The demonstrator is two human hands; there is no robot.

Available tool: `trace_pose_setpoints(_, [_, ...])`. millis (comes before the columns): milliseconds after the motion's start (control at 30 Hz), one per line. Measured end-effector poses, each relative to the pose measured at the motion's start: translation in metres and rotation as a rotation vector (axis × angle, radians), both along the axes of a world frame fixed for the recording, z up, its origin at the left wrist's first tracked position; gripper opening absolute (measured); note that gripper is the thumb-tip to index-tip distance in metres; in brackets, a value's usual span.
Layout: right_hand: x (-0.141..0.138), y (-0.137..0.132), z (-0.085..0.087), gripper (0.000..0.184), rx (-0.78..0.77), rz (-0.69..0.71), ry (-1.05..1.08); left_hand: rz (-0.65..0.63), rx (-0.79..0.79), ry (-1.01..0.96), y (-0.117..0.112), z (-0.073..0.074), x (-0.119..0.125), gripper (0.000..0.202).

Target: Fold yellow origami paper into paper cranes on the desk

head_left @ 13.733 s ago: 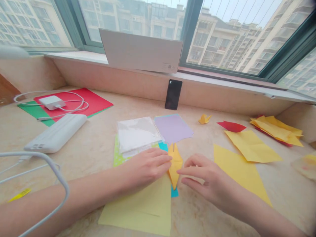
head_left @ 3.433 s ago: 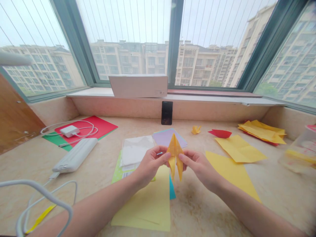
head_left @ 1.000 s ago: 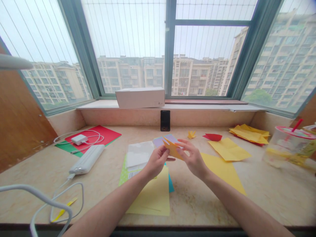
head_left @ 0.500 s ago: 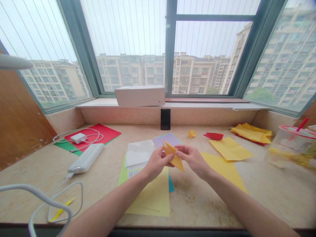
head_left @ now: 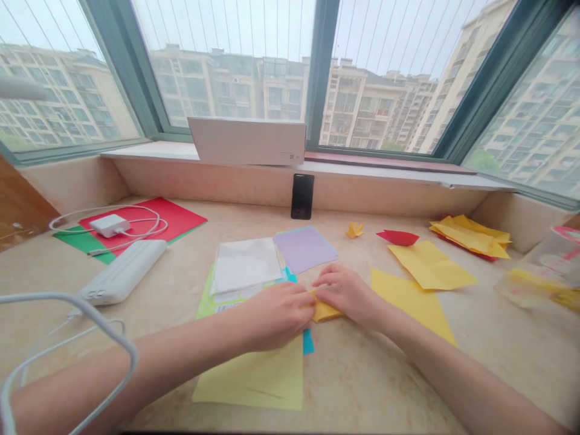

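A folded yellow paper (head_left: 327, 312) lies low at the middle of the table, partly covered by my fingers. My left hand (head_left: 284, 311) is closed on its left side, with the fingertips curled down against it. From the right, my right hand (head_left: 347, 294) presses on the paper's upper edge with bent fingers. Under my left wrist are a pale yellow sheet (head_left: 254, 383) and a white packet (head_left: 247, 263). A purple square of paper (head_left: 306, 249) lies just beyond my hands. The underside of the folded paper is hidden.
Yellow sheets (head_left: 430, 264), a red folded paper (head_left: 399, 237) and a small yellow folded piece (head_left: 354, 229) lie to the right, near a clear plastic cup (head_left: 550, 266). A phone (head_left: 302, 196) leans at the back. A white power bank (head_left: 124, 272) and cables sit left.
The folded yellow paper has gone from being held up and tilted to lying lower, at the tabletop. My left hand has turned palm down over it. The head view has tipped downward.
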State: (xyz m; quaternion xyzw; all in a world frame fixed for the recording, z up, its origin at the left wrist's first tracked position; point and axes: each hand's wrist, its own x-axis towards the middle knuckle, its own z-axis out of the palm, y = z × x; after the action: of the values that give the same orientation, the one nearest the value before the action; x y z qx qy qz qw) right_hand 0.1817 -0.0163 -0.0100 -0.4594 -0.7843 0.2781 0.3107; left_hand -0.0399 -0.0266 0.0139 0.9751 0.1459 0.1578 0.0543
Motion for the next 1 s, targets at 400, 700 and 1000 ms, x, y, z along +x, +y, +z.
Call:
trace_pose_setpoints(400, [0.015, -0.011, 0.0, 0.008, -0.028, 0.107, -0.142, 0.085, -0.185, 0.067, -0.005, -0.009, -0.011, 0.026])
trace_pose_setpoints(700, [0.019, -0.017, -0.01, 0.02, 0.052, 0.125, -0.18, 0.127, -0.264, 0.078, -0.006, -0.007, -0.017, 0.028])
trace_pose_setpoints(1000, [0.02, -0.022, -0.01, 0.028, 0.18, 0.166, -0.239, 0.087, -0.192, 0.076, -0.002, -0.005, -0.014, 0.03])
